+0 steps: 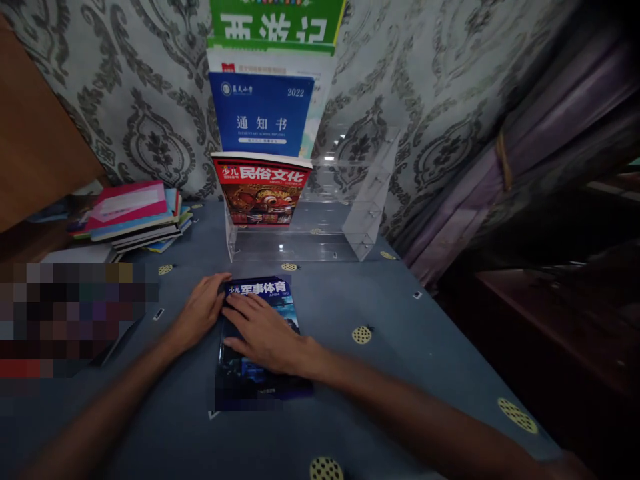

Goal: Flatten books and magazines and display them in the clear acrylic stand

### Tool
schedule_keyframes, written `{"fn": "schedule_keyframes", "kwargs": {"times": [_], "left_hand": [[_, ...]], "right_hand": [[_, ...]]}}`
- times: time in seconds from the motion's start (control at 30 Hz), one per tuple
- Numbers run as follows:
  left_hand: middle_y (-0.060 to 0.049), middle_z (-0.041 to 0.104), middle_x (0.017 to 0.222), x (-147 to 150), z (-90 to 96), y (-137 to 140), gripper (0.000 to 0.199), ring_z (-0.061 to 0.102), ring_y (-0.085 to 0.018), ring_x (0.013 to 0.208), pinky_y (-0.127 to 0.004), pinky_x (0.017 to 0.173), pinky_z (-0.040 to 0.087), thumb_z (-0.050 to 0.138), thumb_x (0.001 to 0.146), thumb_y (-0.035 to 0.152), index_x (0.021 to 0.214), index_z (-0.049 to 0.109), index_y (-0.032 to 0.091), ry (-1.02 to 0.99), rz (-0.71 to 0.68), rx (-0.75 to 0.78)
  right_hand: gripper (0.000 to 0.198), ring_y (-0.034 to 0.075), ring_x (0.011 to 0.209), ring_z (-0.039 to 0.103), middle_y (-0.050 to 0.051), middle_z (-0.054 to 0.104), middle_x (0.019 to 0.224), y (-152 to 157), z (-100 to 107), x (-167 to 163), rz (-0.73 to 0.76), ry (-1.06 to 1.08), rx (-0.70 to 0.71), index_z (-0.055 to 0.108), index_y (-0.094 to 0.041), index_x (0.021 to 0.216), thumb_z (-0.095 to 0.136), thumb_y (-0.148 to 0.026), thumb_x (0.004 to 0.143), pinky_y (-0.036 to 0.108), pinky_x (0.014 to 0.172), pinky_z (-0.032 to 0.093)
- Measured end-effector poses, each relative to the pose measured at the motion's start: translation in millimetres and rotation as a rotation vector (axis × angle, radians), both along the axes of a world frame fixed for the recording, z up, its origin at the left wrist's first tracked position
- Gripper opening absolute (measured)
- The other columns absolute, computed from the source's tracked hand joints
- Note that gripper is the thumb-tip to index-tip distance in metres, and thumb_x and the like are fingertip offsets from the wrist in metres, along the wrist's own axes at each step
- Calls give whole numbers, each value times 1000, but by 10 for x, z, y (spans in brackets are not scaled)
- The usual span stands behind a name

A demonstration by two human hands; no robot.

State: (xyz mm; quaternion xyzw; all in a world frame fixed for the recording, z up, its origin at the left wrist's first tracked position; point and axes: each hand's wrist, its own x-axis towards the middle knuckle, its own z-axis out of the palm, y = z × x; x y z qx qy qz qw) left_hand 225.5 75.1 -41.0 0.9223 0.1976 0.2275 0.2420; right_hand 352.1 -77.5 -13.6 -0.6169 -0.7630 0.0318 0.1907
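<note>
A dark blue book with white Chinese lettering along its top lies flat on the blue patterned tablecloth. At its upper left edge is my left hand, the fingers bent round the corner and closed on it. My right hand rests palm down across the cover with its fingers stretched out toward the left. Behind the book stands a clear acrylic rack with stepped tiers. On its left side it holds a red book, a blue booklet marked 2022 and a green book at the top.
A stack of books and notebooks sits at the back left, a pink one on top. Pixelated blocks cover an item on the left. Patterned wallpaper rises behind the table, and a purple curtain hangs at the right. The table's right edge slants toward me.
</note>
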Motion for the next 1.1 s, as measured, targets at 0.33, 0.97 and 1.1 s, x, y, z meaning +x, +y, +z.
{"fn": "schedule_keyframes", "kwargs": {"times": [0.33,0.97,1.1], "left_hand": [[-12,64,125,-10,19,-26,37,58,-26,120,-49,107,47,36,99,28,130,52,18,17,13,40],[-12,52,151,49,78,-105,53,36,-25,148,-54,122,28,28,105,45,146,44,17,245,-176,300],[-9,46,156,145,191,-162,53,31,-24,150,-52,123,27,29,105,45,151,39,21,307,-319,291]], "right_hand": [[48,28,145,40,17,50,152,-179,-100,453,-289,43,-44,51,-13,143,46,-38,102,55,121,30],[40,23,118,65,10,70,127,-263,-138,902,-340,682,106,55,-23,135,33,-40,105,45,102,49],[43,23,118,65,10,70,125,-256,-154,913,-346,694,107,56,-22,135,32,-43,105,44,103,47]]}}
